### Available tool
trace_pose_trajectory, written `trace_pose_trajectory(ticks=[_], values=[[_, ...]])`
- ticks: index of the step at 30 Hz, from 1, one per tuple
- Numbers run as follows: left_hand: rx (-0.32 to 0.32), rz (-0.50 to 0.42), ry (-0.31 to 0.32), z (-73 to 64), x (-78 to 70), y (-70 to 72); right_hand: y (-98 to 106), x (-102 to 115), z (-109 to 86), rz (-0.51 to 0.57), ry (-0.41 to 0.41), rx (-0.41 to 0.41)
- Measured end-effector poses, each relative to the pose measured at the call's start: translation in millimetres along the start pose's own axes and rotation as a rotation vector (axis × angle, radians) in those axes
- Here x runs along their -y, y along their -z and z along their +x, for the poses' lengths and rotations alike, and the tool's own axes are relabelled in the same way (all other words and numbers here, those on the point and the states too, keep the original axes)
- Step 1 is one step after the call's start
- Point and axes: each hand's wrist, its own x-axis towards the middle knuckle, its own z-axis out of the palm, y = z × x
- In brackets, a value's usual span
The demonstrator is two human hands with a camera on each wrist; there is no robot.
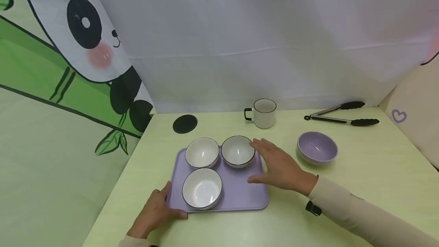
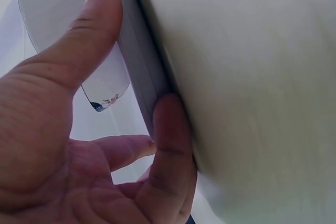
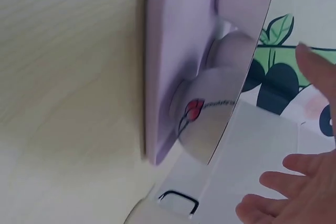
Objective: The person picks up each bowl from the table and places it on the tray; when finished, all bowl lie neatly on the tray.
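On the table lies a lavender tray [image 1: 240, 191] bearing three white bowls: a back-left bowl [image 1: 201, 153], a dark-rimmed back-right bowl [image 1: 237, 151] and a dark-rimmed front-left bowl [image 1: 202, 188]. My left hand [image 1: 154, 209] grips the tray's front-left corner; in the left wrist view its thumb [image 2: 92, 30] and fingers bracket the tray edge. Over the tray's right side, my right hand [image 1: 279, 167] has its fingers spread, with fingertips beside the back-right bowl's rim. Whether they touch it cannot be told. The right wrist view shows a red motif on one bowl [image 3: 202, 121].
Right of the tray stands a purple bowl [image 1: 317, 148]. Behind are a white mug [image 1: 265, 113] with a black handle, a round black coaster [image 1: 185, 124] and black-tipped tongs [image 1: 330, 118]. A printed cloth [image 1: 223, 48] hangs along the table's back edge.
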Motion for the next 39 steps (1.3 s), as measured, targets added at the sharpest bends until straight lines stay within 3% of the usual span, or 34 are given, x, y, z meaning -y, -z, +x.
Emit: trace_pose_trajectory(ticks=[10,30,39], values=[[0.001,-0.012,0.006,-0.6,-2.0,1.3,15.2,-30.0,-9.8,-0.089,-0.064,0.010],[0.001,-0.002,0.017,2.3,-4.0,0.5,50.3,-76.5,-37.3,-0.075,-0.232,0.004],[0.003,0.005,0.023,1.4,-1.1,-1.1,55.8,-100.1,-56.1,-0.055,-0.291,-0.082]])
